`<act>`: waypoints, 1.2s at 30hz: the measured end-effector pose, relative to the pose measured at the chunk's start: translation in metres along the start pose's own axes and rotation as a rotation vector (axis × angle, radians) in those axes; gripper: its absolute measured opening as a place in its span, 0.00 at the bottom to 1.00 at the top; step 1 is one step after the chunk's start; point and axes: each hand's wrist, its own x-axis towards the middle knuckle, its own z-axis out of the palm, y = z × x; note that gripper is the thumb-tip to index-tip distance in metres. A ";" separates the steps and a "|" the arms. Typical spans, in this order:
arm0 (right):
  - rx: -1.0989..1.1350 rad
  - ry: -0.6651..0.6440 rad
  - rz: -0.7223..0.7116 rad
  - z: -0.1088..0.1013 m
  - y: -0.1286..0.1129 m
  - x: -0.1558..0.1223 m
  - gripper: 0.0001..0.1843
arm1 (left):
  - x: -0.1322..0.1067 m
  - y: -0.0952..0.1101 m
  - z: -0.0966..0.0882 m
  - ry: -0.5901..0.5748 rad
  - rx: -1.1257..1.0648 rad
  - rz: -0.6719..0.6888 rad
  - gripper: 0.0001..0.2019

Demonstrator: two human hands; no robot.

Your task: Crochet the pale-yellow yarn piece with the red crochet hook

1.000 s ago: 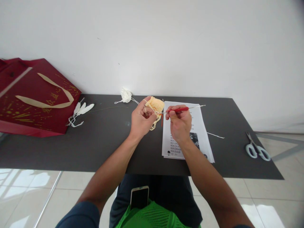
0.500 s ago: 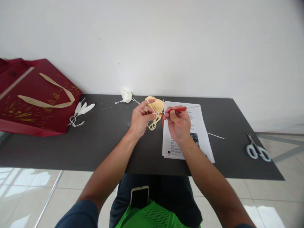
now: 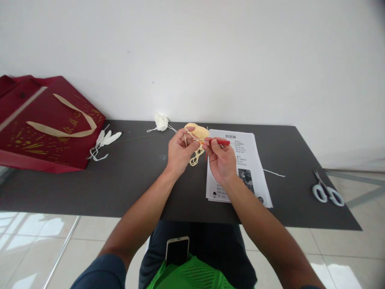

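Head view: dark-red paper bag and pale-handled scissors flank white printed sheets on a dark-grey tabletop, white wall behind; over the sheets, right grip clasps a red-handled hook; beside them, left grip pinches cream yarn.

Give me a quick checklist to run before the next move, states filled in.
1. Hook gripped by right hand: ok.
2. Yarn over a left hand finger: ok.
3. Hook tip caught in a stitch: cannot tell, too small.
4. Hanging loops free of tangles: cannot tell.
5. Sheet fully readable: not ok, right hand covers part.
6. Scissors apart from both hands: ok.
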 end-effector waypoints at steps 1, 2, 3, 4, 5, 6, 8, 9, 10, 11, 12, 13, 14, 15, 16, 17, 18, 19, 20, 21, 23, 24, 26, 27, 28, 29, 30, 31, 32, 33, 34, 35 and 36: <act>-0.004 -0.003 -0.007 0.000 -0.001 0.000 0.10 | 0.000 0.000 0.000 0.003 0.016 0.003 0.25; -0.012 -0.009 -0.021 0.001 -0.001 0.000 0.10 | 0.000 0.001 0.000 0.004 0.037 0.006 0.28; -0.023 -0.020 -0.042 0.001 -0.002 0.000 0.10 | 0.000 0.002 0.000 0.005 0.059 0.007 0.31; -0.039 -0.033 -0.068 0.001 -0.003 0.000 0.10 | 0.000 0.003 0.000 0.006 0.078 0.004 0.34; -0.055 -0.042 -0.098 0.001 -0.004 0.000 0.10 | -0.001 0.005 0.000 0.010 0.093 -0.002 0.37; -0.072 -0.045 -0.127 0.001 -0.004 0.000 0.10 | -0.001 0.006 0.001 0.017 0.103 -0.010 0.39; -0.109 -0.033 -0.168 0.001 -0.005 0.001 0.11 | -0.002 0.009 0.002 0.035 0.121 -0.023 0.42; -0.130 -0.023 -0.185 0.000 -0.005 0.001 0.11 | -0.002 0.011 0.002 0.043 0.130 -0.022 0.42; -0.153 -0.018 -0.201 -0.001 -0.004 0.002 0.11 | -0.002 0.011 0.003 0.045 0.140 -0.019 0.43; -0.180 -0.017 -0.218 -0.002 -0.003 0.002 0.10 | -0.002 0.012 0.003 0.046 0.149 -0.013 0.42; -0.211 -0.018 -0.237 -0.002 -0.002 0.002 0.09 | -0.002 0.012 0.003 0.045 0.154 -0.008 0.42; -0.247 -0.014 -0.260 -0.003 0.000 0.002 0.09 | -0.002 0.012 0.003 0.045 0.151 -0.004 0.41; -0.286 -0.008 -0.286 -0.003 0.001 0.001 0.08 | -0.002 0.012 0.003 0.046 0.139 -0.002 0.41; -0.325 0.002 -0.313 -0.003 0.002 0.000 0.08 | -0.002 0.012 0.003 0.049 0.117 -0.002 0.40; -0.366 0.015 -0.341 -0.003 0.003 -0.002 0.07 | -0.003 0.011 0.003 0.055 0.086 -0.004 0.39; -0.408 0.030 -0.370 -0.003 0.004 -0.004 0.07 | -0.003 0.010 0.003 0.062 0.048 -0.007 0.39; -0.454 0.042 -0.402 -0.002 0.004 -0.007 0.07 | -0.003 0.009 0.003 0.070 0.009 -0.013 0.39; -0.502 0.049 -0.442 -0.002 0.003 -0.009 0.07 | -0.003 0.008 0.003 0.079 -0.028 -0.022 0.38; -0.561 0.046 -0.500 -0.002 0.003 -0.012 0.06 | -0.003 0.008 0.004 0.088 -0.061 -0.035 0.38; -0.621 0.030 -0.569 -0.001 0.002 -0.014 0.05 | -0.003 0.007 0.004 0.098 -0.088 -0.051 0.38; -0.712 -0.033 -0.709 -0.002 0.001 -0.018 0.08 | -0.003 0.008 0.004 0.114 -0.124 -0.089 0.38; -0.744 -0.073 -0.756 -0.003 0.001 -0.020 0.10 | -0.003 0.008 0.004 0.119 -0.139 -0.105 0.38; -0.779 -0.139 -0.781 -0.004 0.001 -0.022 0.13 | -0.003 0.010 0.004 0.123 -0.171 -0.128 0.39; -0.783 -0.159 -0.771 -0.005 0.001 -0.023 0.13 | -0.003 0.011 0.004 0.120 -0.191 -0.138 0.39; -0.774 -0.168 -0.752 -0.005 0.002 -0.022 0.13 | -0.004 0.012 0.003 0.115 -0.212 -0.151 0.40; -0.753 -0.166 -0.723 -0.005 0.002 -0.022 0.12 | -0.004 0.012 0.003 0.108 -0.232 -0.167 0.40; -0.713 -0.152 -0.680 -0.005 0.003 -0.020 0.11 | -0.003 0.012 0.003 0.099 -0.249 -0.185 0.41; -0.654 -0.135 -0.622 -0.005 0.004 -0.019 0.11 | -0.003 0.013 0.003 0.091 -0.263 -0.200 0.41; -0.575 -0.118 -0.553 -0.005 0.005 -0.016 0.10 | -0.003 0.012 0.002 0.082 -0.273 -0.210 0.41; -0.480 -0.097 -0.474 -0.004 0.005 -0.014 0.09 | -0.003 0.012 0.002 0.074 -0.278 -0.215 0.42; -0.373 -0.098 -0.391 -0.004 0.005 -0.011 0.08 | -0.003 0.012 0.002 0.068 -0.276 -0.215 0.42; -0.270 -0.099 -0.321 -0.003 0.005 -0.008 0.07 | -0.003 0.011 0.003 0.064 -0.268 -0.211 0.43; -0.199 -0.098 -0.263 -0.003 0.004 -0.006 0.05 | -0.003 0.011 0.003 0.061 -0.256 -0.204 0.43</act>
